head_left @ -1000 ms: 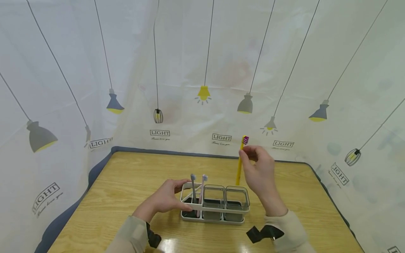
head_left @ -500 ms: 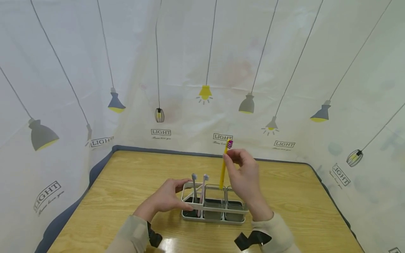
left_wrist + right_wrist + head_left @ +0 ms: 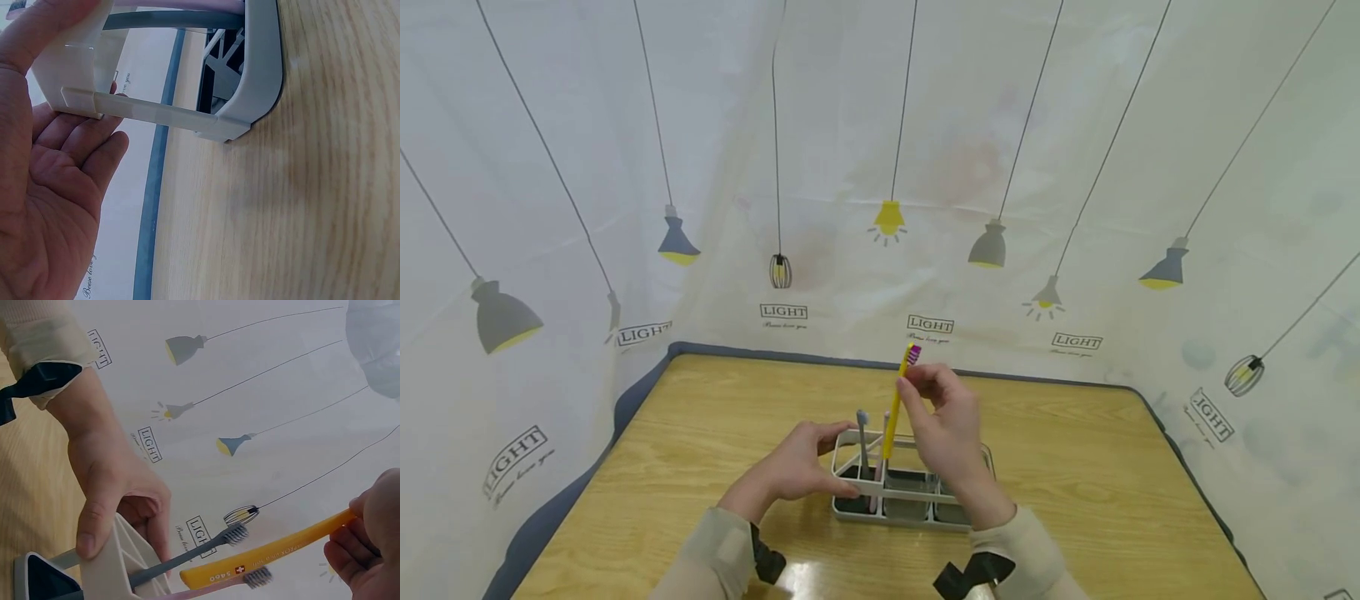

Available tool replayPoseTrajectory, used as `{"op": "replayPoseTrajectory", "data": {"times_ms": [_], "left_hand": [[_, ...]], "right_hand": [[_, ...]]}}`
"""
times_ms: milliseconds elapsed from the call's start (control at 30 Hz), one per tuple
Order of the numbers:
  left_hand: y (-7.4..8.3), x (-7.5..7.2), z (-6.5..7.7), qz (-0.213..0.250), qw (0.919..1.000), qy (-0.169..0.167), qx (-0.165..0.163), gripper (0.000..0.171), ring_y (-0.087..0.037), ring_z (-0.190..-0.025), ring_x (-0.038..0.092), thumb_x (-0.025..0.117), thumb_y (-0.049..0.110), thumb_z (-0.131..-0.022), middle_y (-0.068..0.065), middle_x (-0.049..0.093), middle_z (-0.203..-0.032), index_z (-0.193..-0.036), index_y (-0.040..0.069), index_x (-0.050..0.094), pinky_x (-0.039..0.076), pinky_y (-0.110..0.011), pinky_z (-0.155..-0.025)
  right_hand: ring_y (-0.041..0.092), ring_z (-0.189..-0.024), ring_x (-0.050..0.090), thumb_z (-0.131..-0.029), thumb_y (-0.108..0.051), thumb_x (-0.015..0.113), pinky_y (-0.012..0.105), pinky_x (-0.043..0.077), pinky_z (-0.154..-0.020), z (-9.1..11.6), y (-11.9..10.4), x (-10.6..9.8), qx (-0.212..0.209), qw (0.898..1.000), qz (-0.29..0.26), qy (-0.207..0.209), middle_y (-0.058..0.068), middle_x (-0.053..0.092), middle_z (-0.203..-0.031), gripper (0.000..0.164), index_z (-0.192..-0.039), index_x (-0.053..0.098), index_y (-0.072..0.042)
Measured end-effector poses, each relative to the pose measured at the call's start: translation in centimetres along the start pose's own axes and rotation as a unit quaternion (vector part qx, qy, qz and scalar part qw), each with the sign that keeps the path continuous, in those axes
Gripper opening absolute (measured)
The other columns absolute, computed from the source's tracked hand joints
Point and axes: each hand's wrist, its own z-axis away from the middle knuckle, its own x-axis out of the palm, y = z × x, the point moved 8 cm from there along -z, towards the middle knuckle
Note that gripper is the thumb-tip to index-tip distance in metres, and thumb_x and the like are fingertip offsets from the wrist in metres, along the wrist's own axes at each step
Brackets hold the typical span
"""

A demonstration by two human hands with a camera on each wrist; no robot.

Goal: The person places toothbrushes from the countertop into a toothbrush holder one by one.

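Note:
In the head view, my left hand [image 3: 797, 467] grips the left end of a white toothbrush holder [image 3: 917, 492], thumb in front and fingers behind. A grey toothbrush [image 3: 862, 450] and a pink toothbrush [image 3: 215, 588] stand in its left section, heads up. Between thumb and fingertips, my right hand [image 3: 951, 429] pinches a yellow toothbrush [image 3: 894, 417] near its purple-bristled head. The yellow handle points down over the holder and overlaps the pink brush in the head view. From the right wrist, its handle end shows above the holder's top, close beside the other two heads.
Clear cups [image 3: 907, 505] sit in the holder's middle and right sections, partly behind my right hand. The holder stands on a wooden table [image 3: 737, 400]. A white curtain [image 3: 835, 125] printed with lamps hangs behind the table's far edge.
My right hand has carried the yellow toothbrush leftward and slightly down, from beyond the holder's right end to near the pink brush. The left hand keeps its grip on the holder.

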Motion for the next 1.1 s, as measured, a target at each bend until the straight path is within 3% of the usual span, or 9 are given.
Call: {"op": "replayPoseTrajectory", "data": {"times_ms": [367, 533, 767, 1100], "left_hand": [[0.2, -0.1, -0.1, -0.008, 0.9999, 0.004, 0.008, 0.087, -0.028, -0.139, 0.056, 0.100, 0.038, -0.072, 0.001, 0.064, -0.144, -0.148, 0.019, 0.062, 0.041, -0.046, -0.118], [0.2, 0.0, -0.1, -0.002, 0.9999, 0.000, 0.011, 0.085, -0.028, -0.140, 0.056, 0.100, 0.037, -0.072, 0.001, 0.064, -0.143, -0.147, 0.021, 0.063, 0.041, -0.047, -0.118], [0.0, 0.0, 0.0, -0.007, 1.0000, 0.005, 0.001, 0.087, -0.026, -0.139, 0.056, 0.100, 0.039, -0.072, 0.004, 0.064, -0.143, -0.148, 0.020, 0.062, 0.042, -0.049, -0.117], [0.2, 0.0, 0.0, -0.001, 1.0000, 0.000, 0.006, 0.088, -0.027, -0.141, 0.054, 0.100, 0.036, -0.073, 0.003, 0.062, -0.146, -0.150, 0.020, 0.061, 0.041, -0.049, -0.118]], "right_hand": [[0.021, -0.087, 0.069, -0.100, -0.001, 0.072, 0.037, 0.063, -0.085, 2.2, 2.1, 2.2, -0.010, 1.000, 0.003, -0.028, 0.010, 0.071, -0.098, 0.006, -0.106, 0.071, -0.002], [0.022, -0.085, 0.069, -0.098, 0.003, 0.073, 0.038, 0.063, -0.082, 2.8, 2.1, 2.6, -0.042, 0.999, 0.005, -0.021, 0.003, 0.070, -0.097, 0.009, -0.103, 0.070, -0.003], [0.021, -0.087, 0.069, -0.096, 0.007, 0.073, 0.033, 0.063, -0.082, 3.9, 2.3, 3.1, -0.085, 0.996, 0.025, -0.030, 0.006, 0.069, -0.098, 0.013, -0.103, 0.068, -0.002], [0.021, -0.092, 0.071, -0.096, 0.011, 0.072, 0.034, 0.064, -0.082, 5.8, 3.5, 4.3, -0.087, 0.994, 0.021, -0.061, 0.010, 0.068, -0.100, 0.018, -0.105, 0.067, -0.003]]}}
